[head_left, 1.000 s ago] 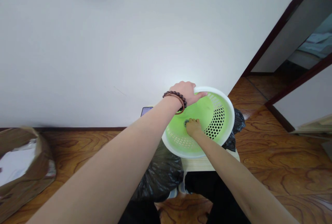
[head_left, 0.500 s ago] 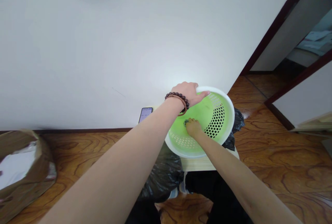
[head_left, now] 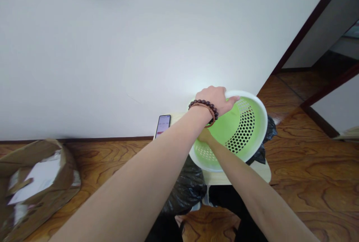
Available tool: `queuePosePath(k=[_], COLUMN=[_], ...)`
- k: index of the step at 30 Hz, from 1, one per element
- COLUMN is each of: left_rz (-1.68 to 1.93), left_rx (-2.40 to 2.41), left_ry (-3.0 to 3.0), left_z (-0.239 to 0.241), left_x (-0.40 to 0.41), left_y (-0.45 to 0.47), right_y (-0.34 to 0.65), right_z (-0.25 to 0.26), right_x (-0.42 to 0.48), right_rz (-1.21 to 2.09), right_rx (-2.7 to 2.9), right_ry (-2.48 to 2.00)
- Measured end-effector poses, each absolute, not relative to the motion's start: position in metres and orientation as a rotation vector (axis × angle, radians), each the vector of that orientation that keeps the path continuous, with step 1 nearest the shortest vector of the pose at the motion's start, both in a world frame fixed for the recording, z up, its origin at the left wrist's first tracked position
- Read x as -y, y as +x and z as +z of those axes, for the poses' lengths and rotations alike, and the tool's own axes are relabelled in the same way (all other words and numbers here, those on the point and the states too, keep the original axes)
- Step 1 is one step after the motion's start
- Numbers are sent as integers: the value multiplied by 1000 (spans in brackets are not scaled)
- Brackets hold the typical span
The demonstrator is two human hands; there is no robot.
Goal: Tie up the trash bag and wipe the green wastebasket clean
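A round green strainer basket [head_left: 248, 137] with a white rim and perforated walls stands tilted on a small light wooden table [head_left: 238, 177]. My left hand [head_left: 215, 98], with a dark bead bracelet on its wrist, is closed over the basket's far rim. My right hand [head_left: 204, 136] reaches inside the basket toward its bottom. Most of that hand is hidden behind my left wrist, so its fingers do not show.
A phone [head_left: 163, 125] with a lit screen lies on the table's left end by the white wall. Black plastic bags [head_left: 182, 189] hang below the table. A torn cardboard box [head_left: 36, 182] sits on the wood floor at left. A doorway opens at right.
The view has swung left, so basket and hands sit further right in the picture. My right hand has slid under my left wrist and is now mostly hidden; the small dark thing by it no longer shows.
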State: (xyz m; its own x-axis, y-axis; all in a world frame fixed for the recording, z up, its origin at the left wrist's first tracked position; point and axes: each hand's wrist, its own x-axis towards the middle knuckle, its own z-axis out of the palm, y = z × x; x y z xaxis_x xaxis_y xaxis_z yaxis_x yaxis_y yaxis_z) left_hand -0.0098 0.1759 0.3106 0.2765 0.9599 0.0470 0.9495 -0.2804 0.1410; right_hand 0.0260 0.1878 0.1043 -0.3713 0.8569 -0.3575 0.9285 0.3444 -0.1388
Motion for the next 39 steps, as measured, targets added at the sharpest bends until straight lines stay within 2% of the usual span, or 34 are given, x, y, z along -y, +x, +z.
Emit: queuePosePath(k=[5, 11, 13, 16, 19, 22, 26, 29, 32, 36, 39], left_rz=[217, 234, 211, 195, 186, 159, 172, 215, 240, 235, 240], left_rx=[-1874, -1874, -1879, -1894, -1912, -1922, -1885, -1864, -1867, -1892, -1902], left_ry=[2425, 2440, 2439, 2429, 2443, 2446, 2459, 2474, 2482, 2469, 2468], left_z=[312, 315, 315, 316, 317, 317, 316, 314, 311, 310, 312], left_x=[-174, -172, -171, -170, -170, -170, -170, -172, -174, -175, -175], left_y=[-8, -6, -7, -9, -11, -12, -12, -11, -11, -13, -13], right_y=[47, 111, 97, 58, 40, 65, 123, 141, 119, 64, 55], right_z=[110, 117, 111, 102, 104, 115, 135, 138, 124, 98, 96], right_x=[-188, -197, -190, -172, -160, -164, -187, -198, -187, -159, -152], right_rz=[-408, -2, -111, -568, -670, -440, 45, 135, 5, -573, -683], right_rx=[-2412, -2362, -2314, -2330, -2535, -2549, -2436, -2496, -2416, -2347, -2441], right_ry=[1570, 1768, 1816, 1701, 1506, 1355, 1501, 1626, 1828, 1804, 1746])
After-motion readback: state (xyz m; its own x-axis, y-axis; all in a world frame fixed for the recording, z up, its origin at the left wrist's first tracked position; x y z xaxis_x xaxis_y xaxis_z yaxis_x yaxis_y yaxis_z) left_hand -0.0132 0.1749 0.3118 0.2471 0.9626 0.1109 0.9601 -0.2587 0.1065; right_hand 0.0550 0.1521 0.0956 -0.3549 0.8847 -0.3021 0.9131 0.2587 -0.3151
